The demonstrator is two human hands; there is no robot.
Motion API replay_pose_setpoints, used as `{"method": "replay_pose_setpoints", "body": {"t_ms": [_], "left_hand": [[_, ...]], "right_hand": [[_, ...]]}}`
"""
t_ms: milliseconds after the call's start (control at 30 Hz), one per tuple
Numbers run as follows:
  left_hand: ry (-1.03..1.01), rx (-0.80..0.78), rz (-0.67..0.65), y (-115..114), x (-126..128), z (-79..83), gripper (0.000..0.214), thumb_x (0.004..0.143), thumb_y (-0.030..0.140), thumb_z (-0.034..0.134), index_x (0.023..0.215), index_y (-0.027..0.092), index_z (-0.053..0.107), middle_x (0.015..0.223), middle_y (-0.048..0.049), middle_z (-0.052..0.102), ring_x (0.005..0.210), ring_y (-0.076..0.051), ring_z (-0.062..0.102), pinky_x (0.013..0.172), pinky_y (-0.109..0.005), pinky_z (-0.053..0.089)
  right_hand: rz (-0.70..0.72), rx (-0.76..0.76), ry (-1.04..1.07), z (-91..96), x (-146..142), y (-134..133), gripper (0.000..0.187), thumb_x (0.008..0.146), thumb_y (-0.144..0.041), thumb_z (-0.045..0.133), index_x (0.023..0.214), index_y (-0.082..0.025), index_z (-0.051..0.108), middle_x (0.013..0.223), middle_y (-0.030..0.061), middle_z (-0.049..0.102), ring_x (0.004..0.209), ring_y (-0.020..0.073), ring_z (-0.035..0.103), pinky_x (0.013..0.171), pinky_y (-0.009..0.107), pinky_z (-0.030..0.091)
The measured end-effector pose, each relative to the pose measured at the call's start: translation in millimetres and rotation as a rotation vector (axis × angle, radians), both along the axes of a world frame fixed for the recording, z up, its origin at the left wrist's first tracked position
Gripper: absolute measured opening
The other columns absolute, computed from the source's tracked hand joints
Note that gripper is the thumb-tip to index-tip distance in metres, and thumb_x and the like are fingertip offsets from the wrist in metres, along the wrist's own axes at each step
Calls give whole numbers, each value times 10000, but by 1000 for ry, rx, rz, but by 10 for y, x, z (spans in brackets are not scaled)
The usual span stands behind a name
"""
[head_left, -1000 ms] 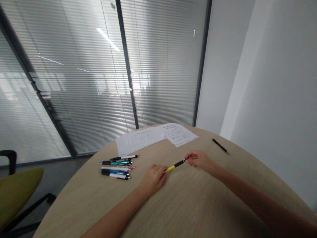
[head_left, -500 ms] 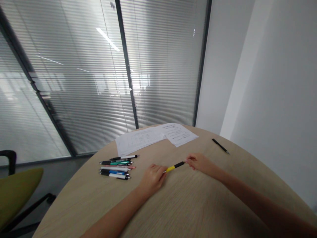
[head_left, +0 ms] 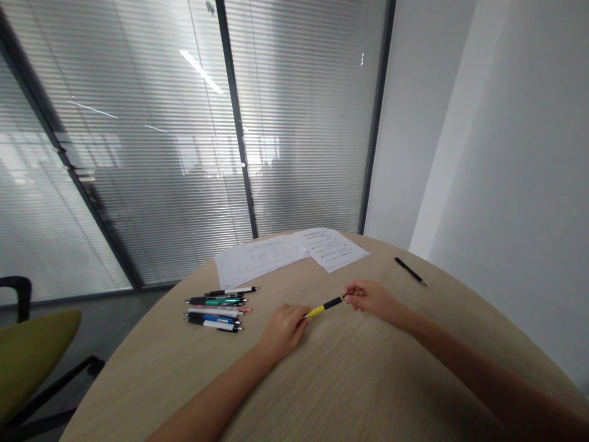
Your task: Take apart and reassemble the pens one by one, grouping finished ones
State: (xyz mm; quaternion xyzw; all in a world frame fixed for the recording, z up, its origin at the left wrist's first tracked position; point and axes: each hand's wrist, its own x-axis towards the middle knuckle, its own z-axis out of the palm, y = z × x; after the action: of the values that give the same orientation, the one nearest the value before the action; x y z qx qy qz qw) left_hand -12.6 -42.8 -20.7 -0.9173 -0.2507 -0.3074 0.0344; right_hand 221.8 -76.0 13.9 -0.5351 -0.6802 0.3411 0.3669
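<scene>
A yellow pen with a black grip (head_left: 324, 307) slants above the middle of the round table. My left hand (head_left: 284, 330) is closed around its yellow end, hiding that part. At the black end, the fingers of my right hand (head_left: 363, 296) are pinched together on the thin tip. What exactly lies between those fingertips is too small to make out.
Several pens (head_left: 216, 310) lie side by side left of my left hand. Printed paper sheets (head_left: 262, 258) rest at the table's far edge. A black pen (head_left: 411, 271) lies at the right. A green chair (head_left: 41, 344) stands beyond the left edge.
My right hand has shifted very slightly up, and its fingers have moved a little at the pen's tip. My left hand keeps its hold on the pen.
</scene>
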Motion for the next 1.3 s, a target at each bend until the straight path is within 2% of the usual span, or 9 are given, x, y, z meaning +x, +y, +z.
{"method": "replay_pose_setpoints", "body": {"t_ms": [167, 333, 600, 733, 800, 867, 933, 1067, 1300], "left_hand": [[14, 22, -15, -16, 5, 21, 211, 851, 223, 358, 889, 154, 554, 711, -54, 637, 642, -152, 574, 602, -263, 432], [2, 116, -62, -17, 0, 6, 204, 857, 211, 355, 891, 146, 546, 701, -57, 639, 635, -156, 576, 598, -275, 430], [15, 180, -91, -21, 1, -1, 198, 860, 203, 353, 901, 145, 537, 669, -52, 634, 603, -150, 579, 583, -279, 429], [-17, 139, -37, -4, 9, -8, 213, 864, 225, 345, 876, 147, 543, 690, -61, 645, 623, -159, 593, 589, -285, 435], [-35, 115, -5, 2, 11, -6, 233, 869, 240, 332, 868, 152, 548, 679, -60, 643, 614, -159, 594, 586, -284, 437], [-36, 94, 15, 2, 12, 2, 241, 870, 245, 327, 870, 154, 550, 677, -58, 641, 618, -157, 593, 590, -280, 439], [-24, 79, 12, -1, 11, 10, 234, 867, 246, 333, 871, 154, 549, 682, -55, 640, 625, -155, 592, 601, -278, 442], [-20, 76, -16, -2, 7, 8, 231, 865, 245, 340, 859, 146, 549, 672, -55, 633, 624, -156, 589, 604, -281, 445], [-17, 61, -27, 8, 0, -13, 211, 854, 237, 364, 868, 159, 559, 711, -57, 642, 647, -152, 588, 615, -273, 443]], "right_hand": [[-26, 6, -78, -3, 1, -10, 177, 713, -338, 519, 672, -167, 543, 572, -10, 542, 499, 93, 491, 450, 194, 357], [-82, 15, -203, -43, -23, -9, 346, 778, -383, 426, 506, -175, 475, 450, -16, 488, 421, 87, 448, 422, 198, 327], [-125, -77, -178, -139, -31, -2, 544, 814, -521, 305, 430, -174, 471, 313, -33, 380, 299, 72, 373, 368, 198, 304], [-65, 22, -162, -101, 47, 32, 491, 847, -450, 266, 659, -148, 604, 486, 9, 538, 415, 94, 474, 426, 208, 353], [-17, 119, -157, -60, 98, 46, 329, 822, -390, 372, 906, -165, 597, 650, 21, 604, 540, 110, 531, 498, 219, 394], [32, 193, -156, -21, 133, 49, 310, 758, -315, 495, 1040, -194, 538, 778, 21, 623, 669, 126, 559, 601, 240, 423], [63, 213, -189, 9, 142, 38, 278, 705, -254, 557, 977, -200, 565, 815, 21, 628, 740, 139, 562, 658, 254, 423], [22, 164, -296, 54, 97, -6, 105, 699, -251, 562, 764, -190, 618, 725, 10, 635, 664, 137, 555, 589, 235, 400], [7, 107, -367, 18, 52, -27, 412, 830, -330, 370, 507, -166, 565, 489, 11, 556, 498, 117, 497, 512, 227, 359]]}}
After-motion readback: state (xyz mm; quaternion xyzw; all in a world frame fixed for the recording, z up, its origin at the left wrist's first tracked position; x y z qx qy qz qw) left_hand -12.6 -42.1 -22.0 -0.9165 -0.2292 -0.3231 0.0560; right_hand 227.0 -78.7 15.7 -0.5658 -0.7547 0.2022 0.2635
